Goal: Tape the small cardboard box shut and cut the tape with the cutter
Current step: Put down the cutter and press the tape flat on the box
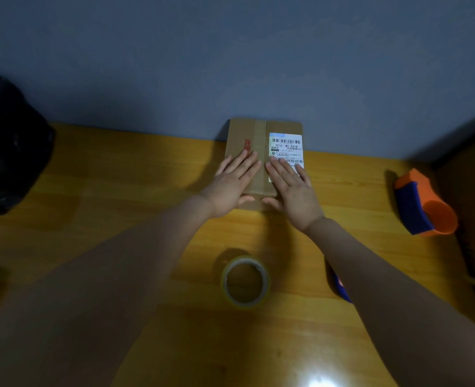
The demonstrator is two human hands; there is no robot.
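Left fingers (243, 163): held together and flat, palm down on the left half of the box top; pinching nothing.
Right fingers (282, 170): likewise flat and slightly fanned, lying over the lower part of the shipping label (286, 148).
Left hand (232, 185): thumb tucked at the near edge of the box, apparently to press the flap down.
Right hand (295, 191): mirrors the left across the centre seam; judged a two-handed hold keeping the flaps closed.
Cardboard box (249, 132): small, lying flat at the far edge of the surface, close to or against the wall (230, 65); a strip of tape (260, 135) already runs along the seam.
Tape roll (245, 281): clear, lying flat near the person, between the forearms, apart from the box.
Cutter (422, 203): orange and blue, at far right, well apart from both hands.
Blue object (341, 289): mostly hidden under the right forearm; identity unclear.
Black bag (7, 146): far left, clear of the work.
Surface (105, 196): yellow wood; nothing blocks the reach to roll or cutter.
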